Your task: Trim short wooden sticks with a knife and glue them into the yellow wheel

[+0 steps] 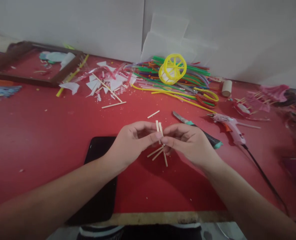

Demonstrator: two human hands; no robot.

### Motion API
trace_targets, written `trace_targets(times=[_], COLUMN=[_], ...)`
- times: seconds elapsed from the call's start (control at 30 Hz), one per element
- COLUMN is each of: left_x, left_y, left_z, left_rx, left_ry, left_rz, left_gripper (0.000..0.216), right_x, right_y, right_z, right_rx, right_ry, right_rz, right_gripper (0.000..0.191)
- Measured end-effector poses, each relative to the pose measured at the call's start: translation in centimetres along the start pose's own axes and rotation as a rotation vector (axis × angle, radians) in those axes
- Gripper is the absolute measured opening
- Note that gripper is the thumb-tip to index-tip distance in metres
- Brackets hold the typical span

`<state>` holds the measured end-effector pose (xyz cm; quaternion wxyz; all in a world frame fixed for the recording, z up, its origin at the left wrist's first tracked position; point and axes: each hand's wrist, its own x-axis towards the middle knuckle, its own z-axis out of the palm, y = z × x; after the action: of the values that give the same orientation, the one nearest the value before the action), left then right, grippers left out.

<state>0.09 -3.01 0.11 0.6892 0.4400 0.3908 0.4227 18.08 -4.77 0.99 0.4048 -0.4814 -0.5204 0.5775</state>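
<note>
My left hand [135, 141] and my right hand [185, 141] meet over the middle of the red table. Between them they pinch a few short pale wooden sticks [161, 128], which stand up past the thumbs. More stick ends [156, 153] fan out below the fingertips; I cannot tell which are held and which lie on the table. The left thumb presses against the upright sticks, and the right thumb and fingers close on them from the other side. One loose wooden stick [153, 114] lies just beyond the hands.
A utility knife [208, 135] and a pink glue gun [229, 126] with a cord lie at right. A black phone-like slab [95, 190] is under my left forearm. Behind are pipe cleaners [198, 71], a yellow wheel-ended frame [173, 69], paper scraps [94, 83] and a wooden frame [20, 78].
</note>
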Motion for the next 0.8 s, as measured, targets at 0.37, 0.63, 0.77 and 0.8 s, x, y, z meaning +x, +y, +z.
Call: trace_targets(times=[0.37, 0.63, 0.77, 0.8], left_x=[0.0, -0.2, -0.2, -0.2], left_y=[0.3, 0.2, 0.2, 0.2], left_z=[0.1, 0.1, 0.2, 0.1], left_rx=[-0.123, -0.074, -0.068, -0.065], left_ry=[-0.099, -0.141, -0.177, -0.182], left_rz=[-0.256, -0.231, -0.217, -0.212], left_gripper=[0.017, 0.015, 0.014, 0.015], right_x=[-0.8, -0.9, -1.1, -1.2], right_y=[0.9, 0.6, 0.7, 0.8], right_z=[-0.8, -1.6, -1.5, -1.5], right_rx=[-0.197, -0.616, -0.619, -0.584], right_ry=[-0.042, -0.081, -0.070, -0.072], right_rz=[-0.284, -0.455, -0.427, -0.411], right_gripper=[0.053, 0.064, 0.059, 0.059])
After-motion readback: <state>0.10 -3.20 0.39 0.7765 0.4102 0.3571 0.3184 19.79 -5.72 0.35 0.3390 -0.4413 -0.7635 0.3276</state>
